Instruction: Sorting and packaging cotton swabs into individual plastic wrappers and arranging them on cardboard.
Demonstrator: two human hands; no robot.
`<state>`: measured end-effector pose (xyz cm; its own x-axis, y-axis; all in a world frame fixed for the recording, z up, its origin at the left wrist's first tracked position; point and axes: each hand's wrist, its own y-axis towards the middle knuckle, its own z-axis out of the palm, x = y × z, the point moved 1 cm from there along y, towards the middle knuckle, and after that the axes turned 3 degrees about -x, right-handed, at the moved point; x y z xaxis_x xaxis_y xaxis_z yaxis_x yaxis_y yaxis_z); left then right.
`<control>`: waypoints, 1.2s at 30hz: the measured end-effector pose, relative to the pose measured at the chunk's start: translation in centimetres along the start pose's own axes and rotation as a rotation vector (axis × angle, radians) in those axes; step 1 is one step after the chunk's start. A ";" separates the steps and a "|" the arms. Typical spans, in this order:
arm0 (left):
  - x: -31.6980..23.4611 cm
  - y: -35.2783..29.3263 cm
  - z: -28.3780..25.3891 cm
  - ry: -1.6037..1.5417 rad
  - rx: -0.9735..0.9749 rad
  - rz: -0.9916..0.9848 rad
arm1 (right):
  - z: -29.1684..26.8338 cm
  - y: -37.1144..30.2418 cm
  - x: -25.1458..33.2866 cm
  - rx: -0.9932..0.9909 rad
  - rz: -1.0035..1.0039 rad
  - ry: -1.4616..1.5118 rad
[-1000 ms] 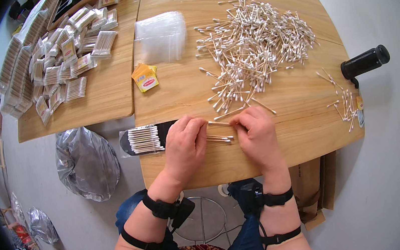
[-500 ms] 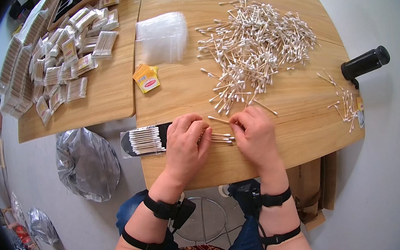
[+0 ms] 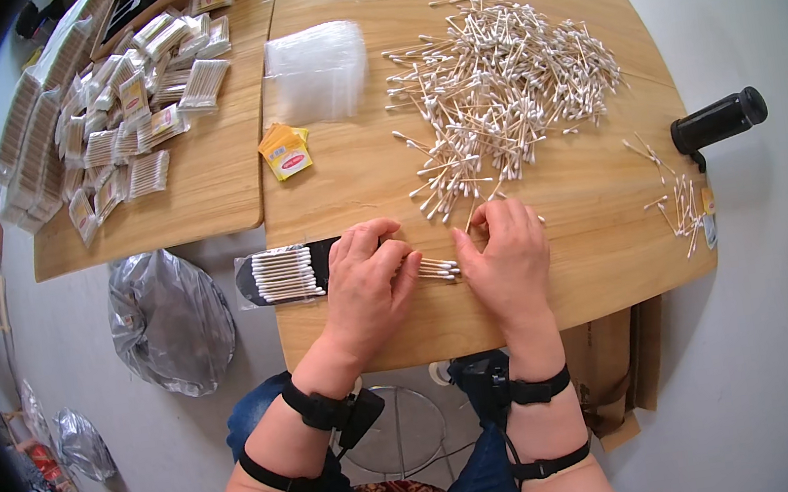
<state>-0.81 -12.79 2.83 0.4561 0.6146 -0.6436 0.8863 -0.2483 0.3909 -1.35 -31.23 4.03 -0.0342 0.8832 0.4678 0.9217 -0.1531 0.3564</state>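
Note:
My left hand [image 3: 366, 284] is closed round a few cotton swabs [image 3: 440, 268], whose white tips stick out to the right of its fingers. Under and beside it lies a dark flat strip [image 3: 325, 255]; at its left end a row of cotton swabs [image 3: 284, 275] lies side by side on clear film. Just to the right, my right hand [image 3: 512, 255] has its thumb and fingers pinched at a single cotton swab [image 3: 469, 217], at the near edge of a big loose heap of cotton swabs [image 3: 512, 81]. Its fingertips are partly hidden.
Clear plastic bags [image 3: 319, 72] and yellow cards [image 3: 286, 151] lie left of the heap. Packed swab bags [image 3: 140, 130] cover the adjoining table. A black cylinder [image 3: 718, 121] and scattered swabs [image 3: 683, 208] are at the right edge. A grey plastic-wrapped bundle [image 3: 172, 323] stands below.
My right hand has shifted slightly right and up to the heap's near edge. The swab that lay between my hands is no longer seen there. My left hand has barely moved.

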 end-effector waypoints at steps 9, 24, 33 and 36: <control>0.3 0.1 0.2 -0.042 -0.030 -0.023 | -1.6 -0.3 -1.3 0.180 0.014 0.156; 0.1 -0.2 0.3 0.109 0.067 -0.008 | 0.1 -0.1 -0.7 0.040 0.030 0.272; 0.7 0.0 -0.2 -0.026 0.074 0.013 | -2.4 0.1 -6.0 -0.037 0.306 -0.019; 1.1 0.0 0.2 -0.148 0.003 -0.094 | -2.3 0.0 -5.4 0.074 0.247 0.110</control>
<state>-0.32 -12.28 1.96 0.3779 0.5185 -0.7670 0.9257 -0.1977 0.3225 -2.10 -36.98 3.36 0.1569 0.7690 0.6197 0.9331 -0.3210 0.1622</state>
